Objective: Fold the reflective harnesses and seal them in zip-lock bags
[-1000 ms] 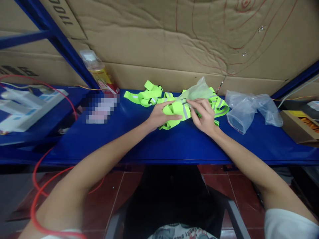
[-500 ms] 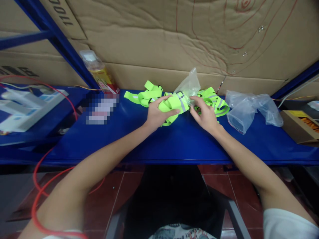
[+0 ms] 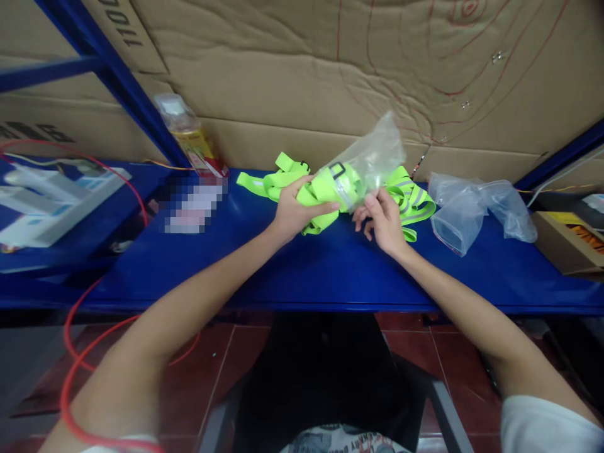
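Observation:
My left hand [image 3: 295, 212] is wrapped round a bundle of neon-yellow reflective strap [image 3: 325, 192] with a grey stripe and a black buckle. A clear plastic bag [image 3: 377, 151] covers the bundle's right part, its far end sticking up to the right. Thumb and forefinger of my right hand [image 3: 384, 217] pinch the lower edge of this bag, the other fingers loosely curled. Behind my left hand lies another neon strap [image 3: 271, 184] with a buckle. More striped neon strap [image 3: 410, 198] lies behind my right hand, partly covered by it.
Crumpled clear bags [image 3: 460, 214] lie right on the blue table [image 3: 283, 277]. A cardboard box [image 3: 570, 242] with orange contents stands at the far right. A bottle [image 3: 191, 135] stands at the back left. A red hose [image 3: 66, 340] loops near my left arm. Cardboard [image 3: 283, 82] walls the back.
The clear bag now covers more of the strap bundle and spreads farther up and right. My right hand has shifted slightly down, now pinching the bag's lower edge. My left hand keeps its hold.

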A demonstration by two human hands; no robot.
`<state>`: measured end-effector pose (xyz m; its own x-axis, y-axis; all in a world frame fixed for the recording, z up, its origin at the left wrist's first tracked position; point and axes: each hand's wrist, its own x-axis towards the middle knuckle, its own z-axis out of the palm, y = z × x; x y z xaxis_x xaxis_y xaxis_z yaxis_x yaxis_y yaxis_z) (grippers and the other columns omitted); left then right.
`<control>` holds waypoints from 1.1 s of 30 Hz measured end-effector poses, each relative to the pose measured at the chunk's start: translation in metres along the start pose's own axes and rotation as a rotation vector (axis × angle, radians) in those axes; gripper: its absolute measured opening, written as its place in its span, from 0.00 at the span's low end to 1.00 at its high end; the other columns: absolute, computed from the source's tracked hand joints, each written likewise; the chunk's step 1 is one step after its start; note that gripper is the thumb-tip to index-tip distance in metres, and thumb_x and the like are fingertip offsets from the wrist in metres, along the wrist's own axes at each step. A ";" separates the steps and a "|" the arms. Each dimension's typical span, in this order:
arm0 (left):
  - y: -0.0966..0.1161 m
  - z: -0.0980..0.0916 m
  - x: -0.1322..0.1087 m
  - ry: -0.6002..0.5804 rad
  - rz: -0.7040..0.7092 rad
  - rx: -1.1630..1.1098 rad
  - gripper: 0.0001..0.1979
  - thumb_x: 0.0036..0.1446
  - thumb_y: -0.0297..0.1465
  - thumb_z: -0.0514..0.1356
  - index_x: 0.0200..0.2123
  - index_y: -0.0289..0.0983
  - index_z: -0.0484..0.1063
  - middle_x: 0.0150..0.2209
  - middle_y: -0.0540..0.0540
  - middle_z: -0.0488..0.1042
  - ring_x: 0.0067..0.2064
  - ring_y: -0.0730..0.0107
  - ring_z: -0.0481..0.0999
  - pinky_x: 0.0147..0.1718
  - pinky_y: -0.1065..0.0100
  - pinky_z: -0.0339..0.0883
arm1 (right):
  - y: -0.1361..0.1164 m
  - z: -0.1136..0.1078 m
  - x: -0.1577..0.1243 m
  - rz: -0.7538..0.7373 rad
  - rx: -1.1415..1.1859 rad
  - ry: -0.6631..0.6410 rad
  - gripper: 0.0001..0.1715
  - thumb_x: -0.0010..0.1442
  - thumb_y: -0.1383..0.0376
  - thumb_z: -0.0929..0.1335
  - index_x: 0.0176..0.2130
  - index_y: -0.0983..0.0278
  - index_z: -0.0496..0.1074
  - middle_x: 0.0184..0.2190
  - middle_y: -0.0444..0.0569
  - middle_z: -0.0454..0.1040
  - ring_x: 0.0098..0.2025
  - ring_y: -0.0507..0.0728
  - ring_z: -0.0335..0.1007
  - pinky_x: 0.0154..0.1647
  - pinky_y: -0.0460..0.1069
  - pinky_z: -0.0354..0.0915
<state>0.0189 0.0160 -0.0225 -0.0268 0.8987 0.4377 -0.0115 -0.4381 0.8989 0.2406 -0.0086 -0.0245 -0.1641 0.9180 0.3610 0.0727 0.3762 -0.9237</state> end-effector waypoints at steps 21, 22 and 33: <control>-0.025 0.024 -0.027 -0.073 0.068 0.161 0.41 0.41 0.43 0.83 0.55 0.44 0.68 0.49 0.45 0.75 0.48 0.59 0.76 0.48 0.57 0.74 | 0.020 0.009 0.000 0.185 0.227 0.011 0.36 0.50 0.45 0.84 0.51 0.59 0.80 0.52 0.53 0.84 0.54 0.67 0.82 0.57 0.64 0.81; -0.024 0.024 -0.028 -0.078 0.070 0.164 0.42 0.43 0.44 0.83 0.56 0.44 0.67 0.49 0.45 0.73 0.48 0.59 0.75 0.48 0.57 0.74 | 0.018 0.009 0.000 0.206 0.218 0.002 0.34 0.50 0.46 0.84 0.50 0.59 0.80 0.49 0.53 0.84 0.51 0.67 0.83 0.54 0.64 0.82; -0.030 0.026 -0.019 -0.179 0.091 -0.181 0.35 0.49 0.46 0.80 0.50 0.43 0.65 0.51 0.45 0.73 0.47 0.66 0.79 0.45 0.63 0.79 | 0.001 0.016 0.004 0.291 0.428 0.210 0.46 0.48 0.42 0.83 0.58 0.59 0.75 0.55 0.53 0.84 0.58 0.68 0.81 0.51 0.61 0.83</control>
<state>0.0455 0.0129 -0.0574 0.1411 0.8378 0.5275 -0.1956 -0.4987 0.8444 0.2246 -0.0070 -0.0258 0.0053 0.9982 0.0602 -0.3278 0.0586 -0.9429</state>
